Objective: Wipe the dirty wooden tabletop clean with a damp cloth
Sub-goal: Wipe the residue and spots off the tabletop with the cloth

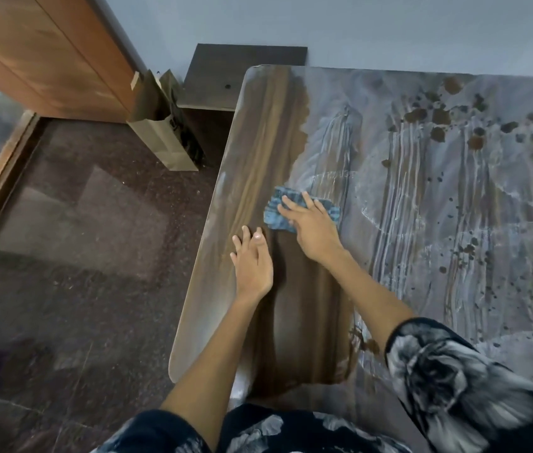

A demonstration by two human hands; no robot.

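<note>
The wooden tabletop (438,197) fills the right of the head view. Its left strip is dark, wet brown wood; the rest carries grey dust, pale streaks and dark brown blotches. A folded blue cloth (280,214) lies at the border between the wiped strip and the dusty part. My right hand (312,228) presses flat on the cloth with straight fingers, covering its middle. My left hand (252,259) rests open on the wet strip, just left of the cloth and nearer to me.
A brown paper bag (160,125) stands on the dark stone floor (79,223) beside the table's far left corner. A dark low cabinet (242,70) sits behind the table against the wall. A wooden door (46,53) is at the upper left.
</note>
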